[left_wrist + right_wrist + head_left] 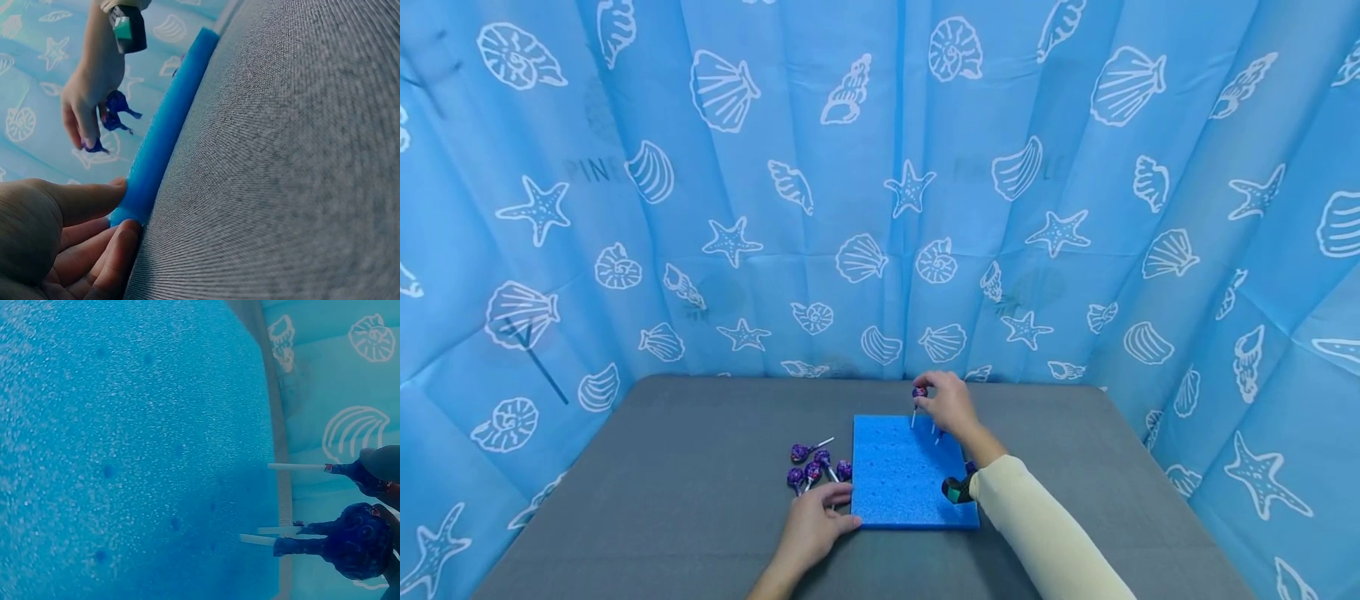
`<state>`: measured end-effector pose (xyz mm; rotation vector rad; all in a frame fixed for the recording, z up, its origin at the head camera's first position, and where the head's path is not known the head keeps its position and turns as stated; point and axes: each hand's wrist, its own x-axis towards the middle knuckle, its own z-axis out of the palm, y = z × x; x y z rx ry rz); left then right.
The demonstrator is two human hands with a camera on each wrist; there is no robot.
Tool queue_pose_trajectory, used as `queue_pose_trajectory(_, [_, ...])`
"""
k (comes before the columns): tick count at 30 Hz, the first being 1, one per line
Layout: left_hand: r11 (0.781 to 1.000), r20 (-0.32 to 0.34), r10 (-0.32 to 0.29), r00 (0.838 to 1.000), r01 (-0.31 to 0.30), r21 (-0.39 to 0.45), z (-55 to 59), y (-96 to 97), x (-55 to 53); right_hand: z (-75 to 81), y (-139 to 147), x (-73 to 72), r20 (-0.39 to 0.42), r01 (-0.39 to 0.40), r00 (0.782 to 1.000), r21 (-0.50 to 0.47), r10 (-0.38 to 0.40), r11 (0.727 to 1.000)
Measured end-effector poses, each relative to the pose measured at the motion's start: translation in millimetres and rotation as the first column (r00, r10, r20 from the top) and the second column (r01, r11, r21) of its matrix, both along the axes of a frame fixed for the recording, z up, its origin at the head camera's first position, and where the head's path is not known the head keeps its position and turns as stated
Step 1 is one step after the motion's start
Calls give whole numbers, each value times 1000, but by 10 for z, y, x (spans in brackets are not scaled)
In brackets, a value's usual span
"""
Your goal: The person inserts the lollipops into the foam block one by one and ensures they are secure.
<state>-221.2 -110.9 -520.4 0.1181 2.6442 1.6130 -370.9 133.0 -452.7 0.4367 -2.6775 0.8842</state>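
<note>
As I look down in the head view, my right hand pinches a purple-wrapped lollipop between thumb and fingers, right of centre in the lower half of the frame, its white stick pointing down near the far edge of the blue foam block. At lower centre, my left hand grips that block's near left corner. Several loose lollipops lie just left of it on the grey tabletop, and a shell-patterned curtain fills the upper frame.

In the left wrist view, my left thumb and fingers clamp the foam corner at lower left; at upper left, two other lollipops show beside the pinched one.

In the right wrist view, the pinched lollipop's stick meets the foam's edge right of centre; whether it has gone in, I cannot tell. Small dark holes dot the foam.
</note>
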Motion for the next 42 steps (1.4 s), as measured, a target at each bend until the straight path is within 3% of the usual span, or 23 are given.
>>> queue_pose_trajectory(14, [1000,-7,7,1000,-7,-18,11,14,10,0,-29,36,16,23,1000,70,-24,997])
queue_pose_trajectory(25, [1000,-8,6,1000,-6,-11,9,8,11,-11,0,101,24,-24,999,70,23,997])
queue_pose_trajectory(42, [999,13,17,1000,-16,-28,4,18,0,-22,29,83,40,-29,999,70,26,997])
